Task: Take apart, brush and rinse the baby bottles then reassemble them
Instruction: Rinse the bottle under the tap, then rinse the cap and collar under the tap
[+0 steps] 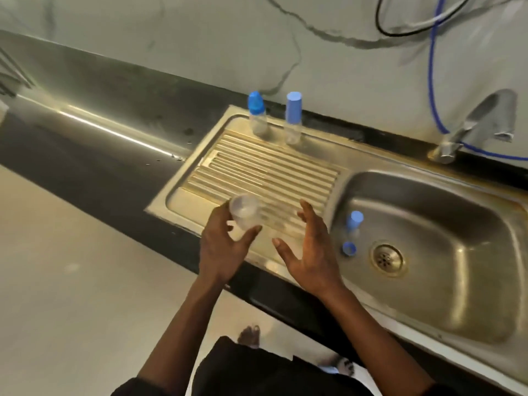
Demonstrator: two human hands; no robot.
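A clear plastic bottle body [244,214], uncapped and blurred, tilts with its open mouth towards the viewer. It sits in the person's left hand [221,250], fingers curled behind it and thumb across its lower side, above the near edge of the ribbed steel drainboard [271,170]. The right hand [310,250] hovers just beside it, apart, holding nothing, palm turned towards the bottle, fingers spread wide and slightly bent. Both forearms reach up from the bottom of the view. To the right, in the sink basin [443,295], a blue cap [355,220] and a blue ring [349,248] lie near the drain. At the drainboard's far edge stand two capped bottles, one dome-topped [258,115], one flat-topped [293,118].
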